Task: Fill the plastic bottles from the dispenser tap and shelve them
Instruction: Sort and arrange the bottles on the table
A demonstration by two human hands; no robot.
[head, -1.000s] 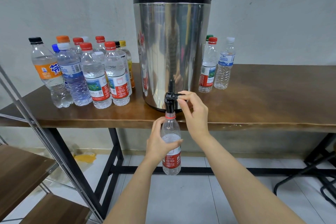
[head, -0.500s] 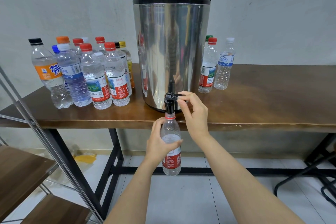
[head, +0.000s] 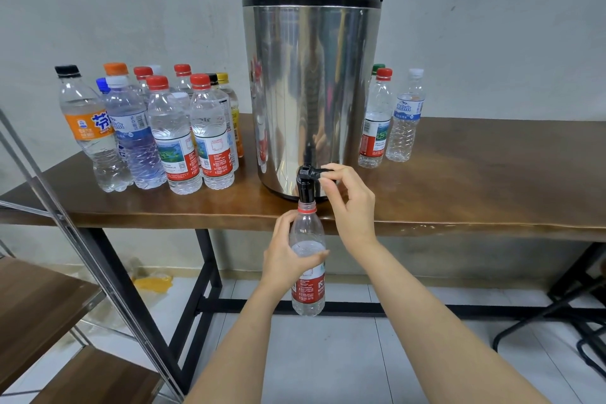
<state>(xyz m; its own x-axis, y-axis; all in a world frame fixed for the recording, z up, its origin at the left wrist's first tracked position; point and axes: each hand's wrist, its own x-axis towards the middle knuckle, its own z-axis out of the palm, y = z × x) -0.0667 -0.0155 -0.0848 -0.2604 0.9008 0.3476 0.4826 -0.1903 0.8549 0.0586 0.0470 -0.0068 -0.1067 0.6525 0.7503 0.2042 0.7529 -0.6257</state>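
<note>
Against a grey wall, our brown wooden table (head: 492,180) carries the tall steel dispenser with a black lid (head: 311,75). Our left hand (head: 285,256) grips the clear red-labelled plastic bottle (head: 308,272) upright, uncapped, its mouth just under the black tap (head: 306,184). Our right hand (head: 351,203) pinches the tap's lever. Capped bottles (head: 170,134) stand left.
</note>
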